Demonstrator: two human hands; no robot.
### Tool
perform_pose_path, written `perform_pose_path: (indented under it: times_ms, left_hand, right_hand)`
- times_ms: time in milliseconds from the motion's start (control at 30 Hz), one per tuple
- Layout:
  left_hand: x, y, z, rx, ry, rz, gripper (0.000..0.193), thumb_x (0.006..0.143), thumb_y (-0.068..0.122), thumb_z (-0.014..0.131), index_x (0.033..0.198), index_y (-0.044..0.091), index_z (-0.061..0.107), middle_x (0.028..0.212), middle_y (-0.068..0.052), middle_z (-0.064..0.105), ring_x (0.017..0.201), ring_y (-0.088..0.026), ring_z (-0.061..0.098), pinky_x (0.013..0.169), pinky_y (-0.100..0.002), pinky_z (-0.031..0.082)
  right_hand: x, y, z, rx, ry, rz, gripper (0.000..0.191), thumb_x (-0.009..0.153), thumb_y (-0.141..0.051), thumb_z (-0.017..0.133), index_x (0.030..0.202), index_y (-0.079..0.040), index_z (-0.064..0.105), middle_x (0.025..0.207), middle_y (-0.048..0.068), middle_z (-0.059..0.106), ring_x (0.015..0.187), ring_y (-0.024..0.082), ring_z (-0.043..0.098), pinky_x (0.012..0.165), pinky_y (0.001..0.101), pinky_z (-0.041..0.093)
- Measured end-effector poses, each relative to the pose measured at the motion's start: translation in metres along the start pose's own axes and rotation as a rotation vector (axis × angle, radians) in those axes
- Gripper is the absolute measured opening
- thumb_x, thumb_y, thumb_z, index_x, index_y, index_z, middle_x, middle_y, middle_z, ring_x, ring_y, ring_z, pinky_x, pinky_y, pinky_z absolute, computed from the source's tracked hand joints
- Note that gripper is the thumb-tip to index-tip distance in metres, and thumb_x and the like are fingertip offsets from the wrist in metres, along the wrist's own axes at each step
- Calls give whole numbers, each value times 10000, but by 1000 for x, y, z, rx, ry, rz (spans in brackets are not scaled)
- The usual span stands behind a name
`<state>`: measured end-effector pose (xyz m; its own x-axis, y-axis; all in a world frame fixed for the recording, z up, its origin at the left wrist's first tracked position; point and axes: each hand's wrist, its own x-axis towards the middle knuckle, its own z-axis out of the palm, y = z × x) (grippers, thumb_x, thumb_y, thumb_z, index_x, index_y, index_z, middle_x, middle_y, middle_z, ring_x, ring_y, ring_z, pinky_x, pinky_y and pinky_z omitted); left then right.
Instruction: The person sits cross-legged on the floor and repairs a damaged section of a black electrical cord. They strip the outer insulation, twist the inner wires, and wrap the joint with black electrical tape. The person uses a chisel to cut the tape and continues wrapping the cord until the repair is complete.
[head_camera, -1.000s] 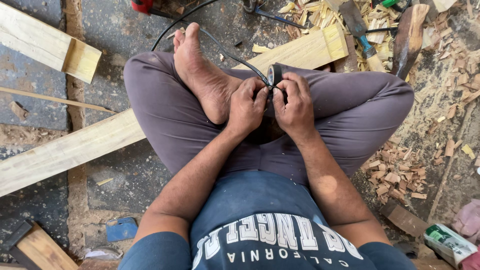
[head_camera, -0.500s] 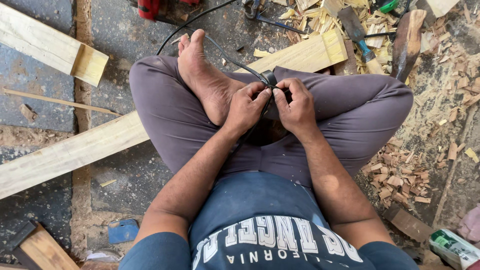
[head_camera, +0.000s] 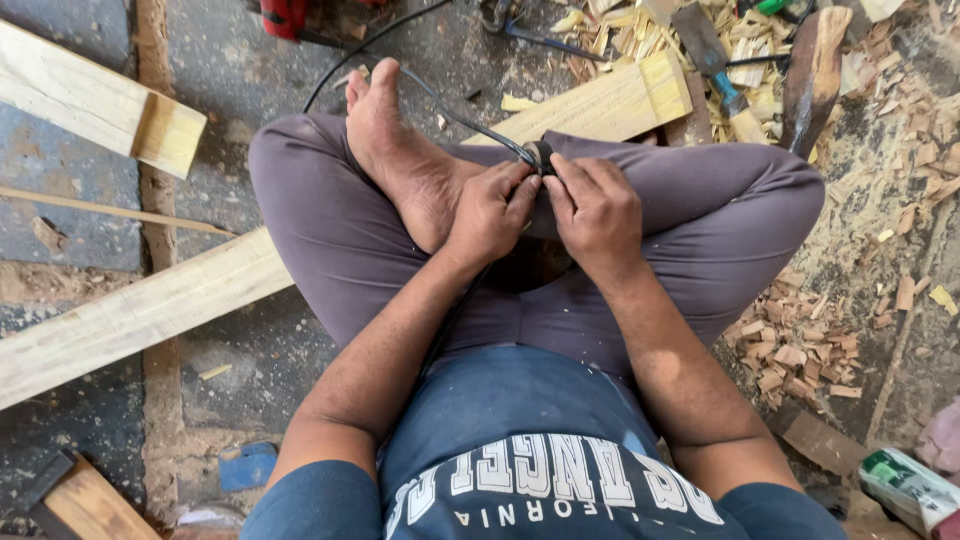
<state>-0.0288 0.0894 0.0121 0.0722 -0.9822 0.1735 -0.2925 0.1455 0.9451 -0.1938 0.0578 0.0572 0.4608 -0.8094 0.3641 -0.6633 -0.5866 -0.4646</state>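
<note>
- Far left, we see a short pale wood block (head_camera: 95, 105) lying on the grey floor (head_camera: 60, 210), and below it a thin wooden stick (head_camera: 110, 210) running flat across.
- We follow the long plank (head_camera: 130, 315) next: it slants up from the lower left, passes under the crossed legs and shows its far end near the top.
- Down in the lower left corner, a small blue scrap (head_camera: 247, 465) rests on the floor beside another bit of board (head_camera: 90, 505).
- Now the bare foot (head_camera: 400, 160), sole up, resting on the grey trouser leg (head_camera: 300, 230).
- Our left hand (head_camera: 490, 215) sits just beside that foot, fingers curled shut, pinching the black cable (head_camera: 470, 125) where it reaches the lap.
- The cable itself runs from the top of the view, past the toes, down to a small dark end piece (head_camera: 541, 155) between the two hands.
- Our right hand (head_camera: 598, 215) meets the left, fingertips touching, also closed on that dark end piece.
- Right of the knee, wood chips (head_camera: 790, 350) are heaped thickly, and a chisel with a blue collar (head_camera: 715, 60) lies among shavings up top.
- Far right, low down, we catch a green and white carton (head_camera: 905, 490).
</note>
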Motion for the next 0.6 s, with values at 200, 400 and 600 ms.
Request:
perform_pose_path:
  times_ms: [200, 400, 600]
  left_hand:
    - [10, -13, 11, -11, 71, -3, 186, 946, 112, 669, 1061, -27, 717, 1018, -184, 705, 915, -344, 705, 799, -393, 563]
    - [12, -32, 12, 39, 61, -84, 195, 908, 146, 715, 1038, 4, 749, 1016, -163, 727, 917, -310, 721, 794, -373, 561]
    - [8, -34, 15, 16, 44, -112, 220, 915, 127, 695, 1095, 14, 750, 980, -157, 705, 897, -311, 702, 792, -377, 554]
  right_hand:
    - [15, -9, 1, -107, -10, -18, 103, 958, -90, 722, 1031, -20, 707, 946, 145, 670, 922, 353, 648, 799, 455, 541]
    - [24, 7, 7, 231, -119, 217, 120, 919, -132, 727, 945, -32, 666, 912, 152, 698, 841, 342, 693, 743, 446, 548]
    - [14, 16, 15, 209, -194, 310, 156, 931, -145, 732, 949, -11, 655, 882, 158, 707, 811, 333, 700, 713, 440, 540]
